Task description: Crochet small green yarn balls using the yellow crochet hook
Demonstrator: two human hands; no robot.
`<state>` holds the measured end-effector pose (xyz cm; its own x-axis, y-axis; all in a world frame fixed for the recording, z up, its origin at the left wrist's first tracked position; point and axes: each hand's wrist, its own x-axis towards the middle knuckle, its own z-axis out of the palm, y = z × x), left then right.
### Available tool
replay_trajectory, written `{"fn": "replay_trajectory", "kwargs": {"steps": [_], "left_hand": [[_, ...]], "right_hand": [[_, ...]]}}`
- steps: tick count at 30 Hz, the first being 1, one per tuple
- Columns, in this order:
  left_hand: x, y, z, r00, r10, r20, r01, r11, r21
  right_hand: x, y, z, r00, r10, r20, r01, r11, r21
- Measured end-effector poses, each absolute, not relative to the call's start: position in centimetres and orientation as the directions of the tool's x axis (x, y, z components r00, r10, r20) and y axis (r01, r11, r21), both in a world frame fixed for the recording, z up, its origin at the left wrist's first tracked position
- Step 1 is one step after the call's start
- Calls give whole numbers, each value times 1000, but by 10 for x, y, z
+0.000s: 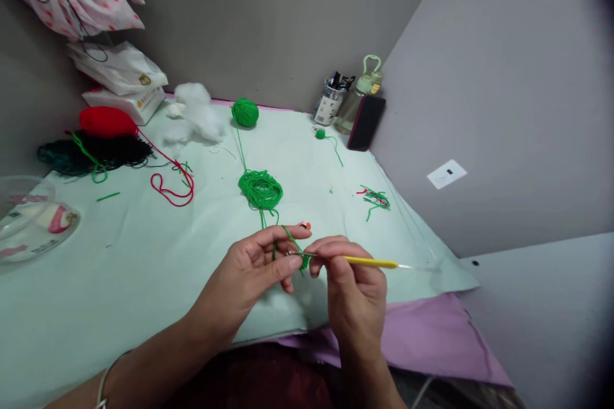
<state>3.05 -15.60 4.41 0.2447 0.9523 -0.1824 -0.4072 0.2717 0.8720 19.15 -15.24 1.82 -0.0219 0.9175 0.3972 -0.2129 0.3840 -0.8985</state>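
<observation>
My right hand (352,284) is closed around a crochet hook with a yellow handle (371,262). Its thin metal end points left, into a small green crochet piece (306,261). Thumb and fingers of my left hand (256,265) pinch that piece, and a strand of green yarn runs over the raised index finger. Beyond the left hand, a loose coil of green yarn (260,189) lies on the table cover, with strands leading down to the hand. From the coil a strand runs back to a green yarn ball (245,113).
Red yarn (108,122) and dark yarn (115,150) lie at left, near white stuffing (194,112) and a plastic tub (38,223). A phone (366,123) leans against a bottle (350,108) beside a pen holder (329,104). Yarn scraps (377,199) lie at right.
</observation>
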Motion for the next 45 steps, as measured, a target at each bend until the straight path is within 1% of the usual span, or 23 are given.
{"fn": "replay_trajectory", "kwargs": {"steps": [3,4,6,8,10,12,14,15,17,19,21,23,28,30,32,33,34,35,37,39,41,43,45], "left_hand": [[29,-155,44,212,952,-220,-393,289,873],[29,-156,44,191,956,-222,-383,281,880],[30,-157,43,126,972,-199,-359,232,904],[31,-159,42,62,984,-166,-340,178,923],[32,-160,41,58,984,-169,-369,178,912],[33,-159,40,133,968,-213,-447,251,859],[33,-158,40,257,927,-274,-524,372,766],[33,-158,41,310,902,-299,-546,426,721],[32,-156,43,363,873,-325,-568,483,666],[31,-156,45,341,883,-321,-582,467,666],[32,-157,45,298,908,-295,-580,418,699],[34,-159,44,277,924,-264,-552,378,744],[38,-161,42,223,950,-218,-455,299,839],[38,-160,41,205,953,-224,-465,297,834],[38,-159,42,241,936,-258,-505,348,790],[37,-158,42,270,920,-284,-526,388,757],[36,-157,42,298,904,-307,-543,426,724],[35,-156,42,317,891,-325,-556,452,697],[32,-154,42,319,885,-338,-571,464,677],[31,-153,42,277,905,-323,-565,425,707],[33,-153,42,226,930,-289,-530,367,765],[35,-155,43,203,947,-250,-492,319,810],[36,-156,44,202,952,-229,-472,299,829]], "right_hand": [[193,-153,18,-19,935,354,-260,337,-905],[194,-154,18,-10,928,371,-218,360,-907],[195,-157,17,-1,883,470,-56,469,-881],[197,-161,14,-53,791,609,148,610,-779],[198,-163,11,-184,684,705,342,718,-607],[198,-164,7,-299,618,727,477,757,-447],[198,-164,6,-311,598,739,524,756,-392],[197,-164,6,-276,611,742,509,748,-427],[196,-163,9,-142,674,725,405,708,-579],[194,-161,13,2,763,646,203,632,-748],[192,-158,16,60,830,555,8,555,-832],[190,-155,18,40,851,524,-51,525,-849],[187,-157,17,-10,830,557,79,556,-827],[188,-160,15,-34,780,625,244,613,-751],[189,-162,12,-86,705,704,416,668,-618],[189,-162,12,-106,679,727,456,683,-571],[190,-162,11,-106,674,731,454,687,-567],[191,-161,12,-81,692,717,414,678,-607],[192,-158,14,20,769,639,249,615,-748],[192,-154,16,93,849,520,21,520,-854],[191,-151,18,74,893,445,-150,451,-880],[189,-150,18,16,896,443,-183,438,-880],[187,-150,16,0,887,461,-147,456,-878]]}}
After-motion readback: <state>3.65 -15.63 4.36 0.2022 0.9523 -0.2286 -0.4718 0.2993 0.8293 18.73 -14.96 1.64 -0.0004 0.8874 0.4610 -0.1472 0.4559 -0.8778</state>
